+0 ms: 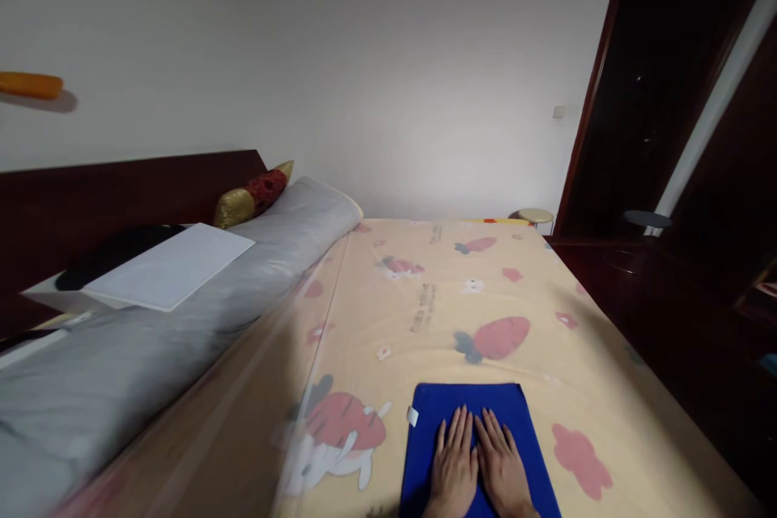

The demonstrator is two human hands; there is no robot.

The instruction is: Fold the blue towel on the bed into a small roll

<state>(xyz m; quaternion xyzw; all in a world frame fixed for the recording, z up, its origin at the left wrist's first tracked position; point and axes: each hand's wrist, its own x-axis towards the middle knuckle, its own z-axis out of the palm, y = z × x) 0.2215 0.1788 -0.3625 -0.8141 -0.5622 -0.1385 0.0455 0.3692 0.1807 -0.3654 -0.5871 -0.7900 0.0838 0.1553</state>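
A blue folded cloth point(467, 395) lies flat on the bed, with a small white tag point(413, 417) sticking out at its left edge. My left hand point(454, 461) rests palm down on the cloth, fingers stretched forward. Beside it, my right hand point(503, 463) also lies flat on the cloth with its fingers extended. The two hands are close together near the thumbs. Neither one holds anything. The cloth's near edge runs out of the bottom of the view.
A cream bed sheet point(376, 307) with carrot and rabbit prints covers the bed. Along the left lie a long grey pillow point(267, 259), a white flat box point(173, 263) and a red and gold cushion point(258, 193). Stools point(535, 216) stand beyond the bed's far right corner.
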